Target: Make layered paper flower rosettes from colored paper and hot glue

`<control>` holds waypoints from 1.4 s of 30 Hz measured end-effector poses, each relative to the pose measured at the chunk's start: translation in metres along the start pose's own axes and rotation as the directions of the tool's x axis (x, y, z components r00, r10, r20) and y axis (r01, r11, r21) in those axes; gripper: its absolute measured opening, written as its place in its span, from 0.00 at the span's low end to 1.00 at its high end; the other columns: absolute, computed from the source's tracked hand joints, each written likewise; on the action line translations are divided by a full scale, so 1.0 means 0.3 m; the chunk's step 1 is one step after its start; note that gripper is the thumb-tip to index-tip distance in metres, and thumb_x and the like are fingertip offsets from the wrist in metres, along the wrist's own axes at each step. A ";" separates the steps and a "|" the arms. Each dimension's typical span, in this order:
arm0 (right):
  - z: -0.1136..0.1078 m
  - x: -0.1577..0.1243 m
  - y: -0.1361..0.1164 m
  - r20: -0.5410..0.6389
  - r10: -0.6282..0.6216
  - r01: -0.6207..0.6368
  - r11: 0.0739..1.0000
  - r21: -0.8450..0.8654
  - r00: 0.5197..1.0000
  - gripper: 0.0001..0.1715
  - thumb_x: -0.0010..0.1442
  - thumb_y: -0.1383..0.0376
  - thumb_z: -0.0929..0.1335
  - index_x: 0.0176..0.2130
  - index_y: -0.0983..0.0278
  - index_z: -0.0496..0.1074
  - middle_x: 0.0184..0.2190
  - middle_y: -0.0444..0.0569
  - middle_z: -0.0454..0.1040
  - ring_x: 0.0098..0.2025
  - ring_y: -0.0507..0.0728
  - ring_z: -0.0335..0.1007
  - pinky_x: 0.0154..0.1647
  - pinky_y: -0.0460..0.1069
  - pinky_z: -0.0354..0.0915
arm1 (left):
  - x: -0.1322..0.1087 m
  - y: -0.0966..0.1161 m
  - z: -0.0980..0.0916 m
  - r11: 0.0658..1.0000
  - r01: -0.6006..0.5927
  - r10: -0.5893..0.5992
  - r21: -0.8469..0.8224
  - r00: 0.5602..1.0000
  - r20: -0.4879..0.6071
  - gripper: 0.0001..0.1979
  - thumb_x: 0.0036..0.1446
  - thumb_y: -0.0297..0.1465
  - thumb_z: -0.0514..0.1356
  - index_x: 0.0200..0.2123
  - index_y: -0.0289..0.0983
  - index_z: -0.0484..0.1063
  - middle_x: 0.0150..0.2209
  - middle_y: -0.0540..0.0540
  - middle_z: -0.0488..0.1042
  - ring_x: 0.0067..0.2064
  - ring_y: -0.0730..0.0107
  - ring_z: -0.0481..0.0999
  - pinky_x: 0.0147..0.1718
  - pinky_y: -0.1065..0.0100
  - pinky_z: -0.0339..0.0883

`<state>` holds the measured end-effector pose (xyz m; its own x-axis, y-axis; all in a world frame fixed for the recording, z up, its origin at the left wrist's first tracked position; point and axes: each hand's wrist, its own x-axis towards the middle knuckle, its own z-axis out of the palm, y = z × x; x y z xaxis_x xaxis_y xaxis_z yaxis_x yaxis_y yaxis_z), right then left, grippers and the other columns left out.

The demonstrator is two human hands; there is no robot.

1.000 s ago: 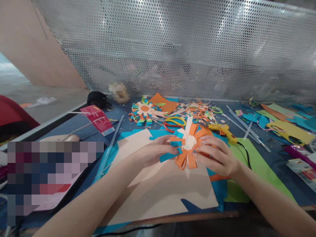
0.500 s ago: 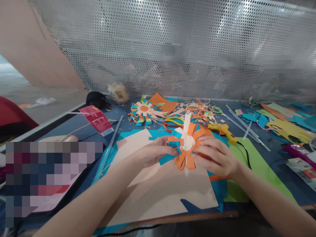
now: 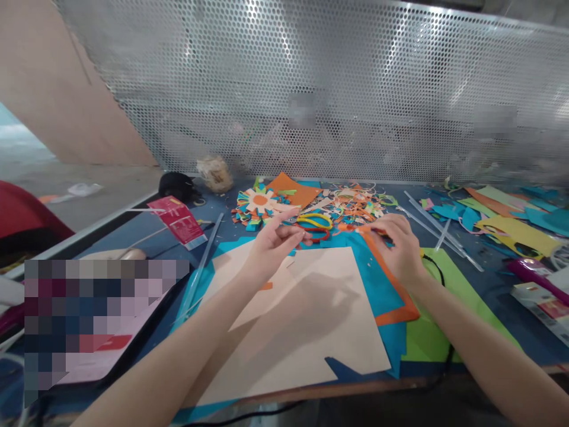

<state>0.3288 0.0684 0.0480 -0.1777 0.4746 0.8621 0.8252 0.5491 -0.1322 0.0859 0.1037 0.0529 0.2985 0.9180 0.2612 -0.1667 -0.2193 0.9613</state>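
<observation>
Both my forearms are cut off by the bottom edge. A pixelated block (image 3: 98,320) hides the near left of the bench. Left hand (image 3: 273,243) hovers over the cream sheet (image 3: 311,320), fingers apart, holding nothing. Right hand (image 3: 398,246) is curled knuckles-up, and I can't tell what's under it or whether it grips. Top end of the orange paper strip (image 3: 391,290) sits at its fingertips, and a black cable (image 3: 438,270) disappears beneath the wrist. Scissors (image 3: 313,226), with yellow and red handles, lie just past the left fingertips. Red packet (image 3: 178,220) at far left has print too small to read. Paper flower (image 3: 260,204) and scrap pile (image 3: 355,204) lie beyond. Blurred patches sit on the perforated metal screen (image 3: 311,89).
</observation>
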 end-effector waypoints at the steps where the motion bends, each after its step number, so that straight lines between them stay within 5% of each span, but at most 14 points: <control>1: 0.004 0.001 0.011 -0.028 0.098 -0.097 0.994 0.052 0.995 0.04 0.55 0.68 0.66 0.33 0.61 0.70 0.31 0.47 0.71 0.37 0.56 0.67 0.38 0.53 0.66 | -0.005 0.006 0.004 1.000 -0.009 0.009 -0.009 1.000 0.021 0.24 0.47 0.33 0.62 0.48 0.36 0.60 0.27 0.51 0.73 0.32 0.71 0.73 0.31 0.69 0.65; 5: 0.015 0.005 0.037 0.017 0.518 -0.490 0.797 0.354 0.855 0.07 0.50 0.63 0.69 0.32 0.63 0.70 0.27 0.45 0.71 0.29 0.52 0.68 0.30 0.49 0.66 | -0.017 0.011 0.011 0.996 -0.021 0.030 -0.081 0.994 0.103 0.22 0.48 0.29 0.61 0.47 0.38 0.61 0.27 0.52 0.71 0.31 0.73 0.70 0.30 0.70 0.64; 8: 0.027 0.004 0.038 0.153 0.676 -0.634 0.554 0.540 0.721 0.13 0.44 0.62 0.72 0.31 0.63 0.69 0.24 0.41 0.70 0.26 0.50 0.66 0.28 0.47 0.65 | -0.017 0.004 0.005 0.991 -0.022 0.040 -0.135 0.991 0.130 0.20 0.47 0.28 0.61 0.45 0.39 0.63 0.26 0.53 0.71 0.29 0.74 0.69 0.30 0.70 0.63; 12: 0.042 0.001 0.023 0.370 0.668 -0.685 0.292 0.668 0.646 0.17 0.40 0.60 0.74 0.31 0.62 0.69 0.24 0.41 0.71 0.27 0.51 0.69 0.31 0.48 0.66 | -0.013 -0.003 -0.009 0.985 -0.063 0.084 -0.162 0.988 0.131 0.19 0.44 0.27 0.63 0.42 0.40 0.65 0.25 0.53 0.69 0.29 0.74 0.68 0.31 0.69 0.63; 19: 0.050 -0.004 -0.032 0.570 0.564 -0.734 0.100 0.671 0.598 0.17 0.39 0.62 0.74 0.29 0.62 0.68 0.23 0.40 0.71 0.25 0.49 0.69 0.28 0.46 0.67 | -0.016 -0.003 0.009 1.000 0.003 -0.003 0.026 1.000 0.006 0.18 0.47 0.38 0.62 0.41 0.38 0.68 0.38 0.45 0.73 0.40 0.66 0.71 0.37 0.69 0.63; 24: 0.062 -0.024 -0.049 0.595 0.490 -0.741 0.177 0.648 0.637 0.17 0.43 0.63 0.73 0.35 0.62 0.68 0.31 0.42 0.72 0.30 0.49 0.69 0.32 0.46 0.67 | -0.032 -0.003 0.024 0.970 0.245 -0.237 0.000 0.939 0.251 0.23 0.42 0.47 0.62 0.38 0.38 0.70 0.37 0.45 0.72 0.38 0.66 0.70 0.35 0.69 0.62; 26: 0.059 -0.026 -0.048 0.582 0.439 -0.709 0.214 0.672 0.684 0.16 0.46 0.64 0.72 0.36 0.61 0.67 0.31 0.42 0.71 0.30 0.49 0.68 0.32 0.47 0.67 | -0.031 0.002 0.017 0.875 0.475 -0.418 -0.098 0.841 0.343 0.28 0.45 0.55 0.54 0.36 0.37 0.71 0.35 0.45 0.73 0.32 0.67 0.71 0.30 0.69 0.62; 28: 0.050 -0.020 -0.050 0.562 0.333 -0.644 0.233 0.728 0.757 0.14 0.47 0.63 0.72 0.35 0.61 0.67 0.30 0.42 0.70 0.31 0.50 0.68 0.34 0.48 0.67 | -0.027 0.005 0.009 0.719 0.682 -0.563 -0.136 0.686 0.460 0.31 0.44 0.57 0.52 0.36 0.36 0.71 0.33 0.44 0.72 0.29 0.67 0.71 0.28 0.68 0.63; 30: 0.035 -0.009 -0.057 0.525 0.177 -0.553 0.251 0.794 0.833 0.12 0.48 0.62 0.72 0.32 0.62 0.67 0.29 0.43 0.69 0.34 0.52 0.68 0.38 0.50 0.66 | -0.027 0.004 0.004 0.623 0.776 -0.616 -0.094 0.562 0.552 0.28 0.42 0.53 0.58 0.37 0.36 0.71 0.34 0.45 0.72 0.30 0.66 0.72 0.29 0.67 0.64; 32: 0.017 0.004 -0.069 0.496 0.028 -0.481 0.292 0.826 0.868 0.09 0.49 0.61 0.71 0.29 0.62 0.68 0.28 0.44 0.69 0.36 0.53 0.67 0.43 0.53 0.64 | -0.031 0.000 0.003 0.609 0.792 -0.620 -0.039 0.506 0.599 0.24 0.41 0.48 0.62 0.37 0.36 0.70 0.33 0.45 0.72 0.30 0.67 0.72 0.31 0.67 0.64; 38: -0.019 0.009 -0.086 0.554 -0.058 -0.507 0.334 0.795 0.831 0.14 0.49 0.56 0.70 0.25 0.63 0.66 0.30 0.47 0.65 0.41 0.55 0.62 0.51 0.55 0.56 | -0.042 0.003 0.008 0.784 0.616 -0.552 0.080 0.631 0.546 0.22 0.40 0.36 0.68 0.40 0.38 0.69 0.35 0.49 0.71 0.31 0.76 0.70 0.32 0.72 0.63; 42: -0.020 0.006 -0.083 0.548 -0.105 -0.495 0.314 0.810 0.830 0.18 0.47 0.53 0.70 0.22 0.63 0.64 0.33 0.48 0.65 0.43 0.56 0.62 0.53 0.56 0.53 | -0.052 0.009 0.025 0.867 0.477 -0.458 0.147 0.644 0.612 0.15 0.41 0.33 0.67 0.34 0.34 0.72 0.36 0.47 0.73 0.37 0.72 0.71 0.40 0.70 0.63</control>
<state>0.3112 0.0516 0.0558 -0.5280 0.7130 0.4613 -0.0874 0.4947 -0.8647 0.0880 0.0862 0.0520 0.8442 0.4893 -0.2188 0.1363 0.1987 0.9705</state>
